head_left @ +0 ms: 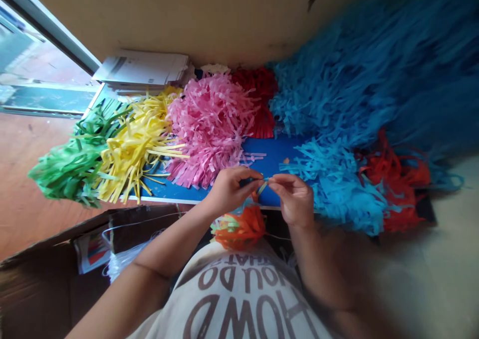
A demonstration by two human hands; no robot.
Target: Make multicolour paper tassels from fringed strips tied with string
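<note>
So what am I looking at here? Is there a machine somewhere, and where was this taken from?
There is no machine, just a person's two bare hands. The camera is worn on their head, looking forward and down. Across the blue table lie fringed bundles: green fringe, yellow fringe, pink fringe, dark red fringe and blue fringe, with a stack of papers at the back. The left hand and right hand almost meet, fingertips pinching a thin strip. Just below them is an orange tassel; what supports it is hard to tell.
</note>
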